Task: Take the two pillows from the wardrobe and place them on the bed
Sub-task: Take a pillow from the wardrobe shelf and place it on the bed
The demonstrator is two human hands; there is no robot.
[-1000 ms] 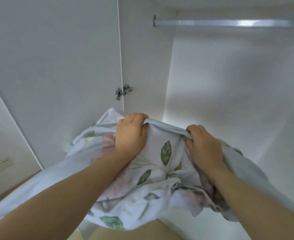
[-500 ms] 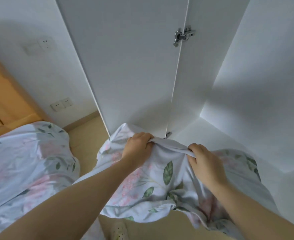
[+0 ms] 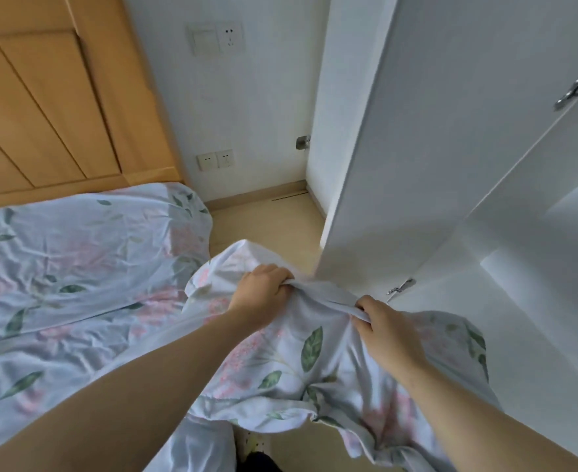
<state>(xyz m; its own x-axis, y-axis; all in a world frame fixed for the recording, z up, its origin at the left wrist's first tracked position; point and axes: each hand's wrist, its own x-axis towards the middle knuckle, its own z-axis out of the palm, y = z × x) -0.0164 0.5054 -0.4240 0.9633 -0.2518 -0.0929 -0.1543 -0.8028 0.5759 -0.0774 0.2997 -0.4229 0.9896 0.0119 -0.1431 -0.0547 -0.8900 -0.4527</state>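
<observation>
A floral pillow [image 3: 291,362], white with green leaves and pink blossoms, hangs in front of me over the floor. My left hand [image 3: 263,291] grips its top edge at the left, and my right hand [image 3: 388,330] grips the same edge at the right. The bed [image 3: 59,274], covered in a matching floral sheet, fills the left side. The white wardrobe [image 3: 536,233] stands open at the right, with its door [image 3: 400,148] just beyond the pillow. I see only one pillow.
A wooden headboard [image 3: 42,107] rises behind the bed. The white wall carries a switch plate [image 3: 216,39] and low sockets [image 3: 215,160]. A narrow strip of beige floor [image 3: 267,219] lies between the bed and the wardrobe door.
The view has swung left from the wardrobe's inside to the bed. Both hands keep their grip, and the pillow has come out of the wardrobe toward the bed.
</observation>
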